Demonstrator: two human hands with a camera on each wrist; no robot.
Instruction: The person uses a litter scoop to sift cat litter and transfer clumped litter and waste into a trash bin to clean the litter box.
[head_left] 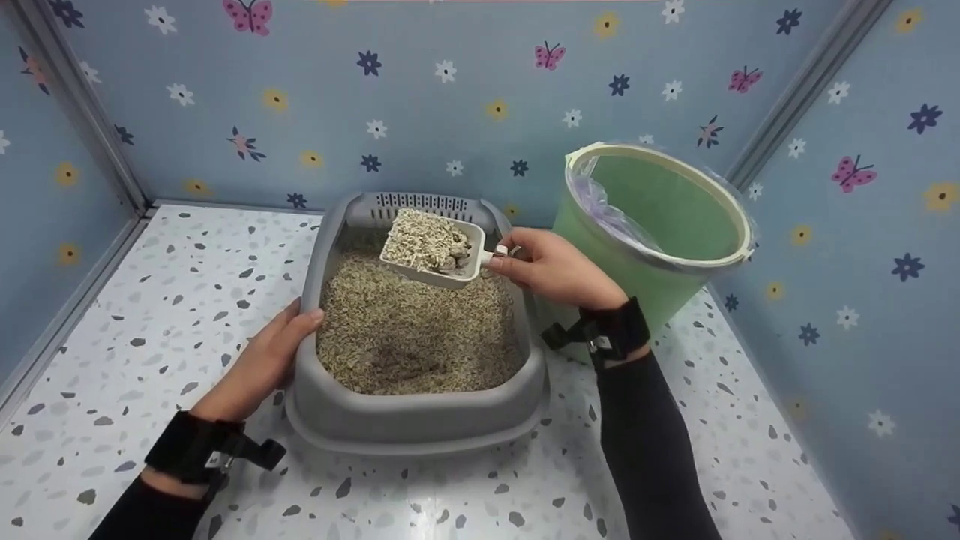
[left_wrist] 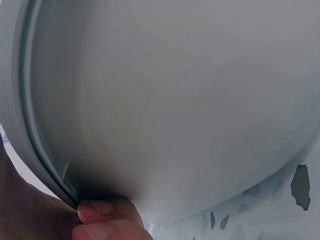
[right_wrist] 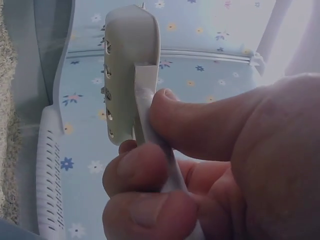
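A grey litter tray filled with pale granules sits on the speckled worktop, and everything else is placed from it. Above the tray's far half, the right hand holds a white scoop by its handle; the wrist view shows the thumb on top and the curled fingers beneath, pinching the flat handle between them, so the scoop's bowl juts out beyond the fingertips toward the tray's far wall. The bowl is heaped with granules and a few darker lumps, and it hangs clear of the litter surface below. The left hand rests against the tray's near-left outer wall, thumb over the rim and fingers laid along the side; its wrist view shows fingertips tucked under the rim's lip, gripping the edge. Just beyond the tray's far-right corner stands a green bin lined with a clear bag, tilted so its mouth faces the tray, close beside the right wrist. Flower-and-butterfly walls rise behind the tray.
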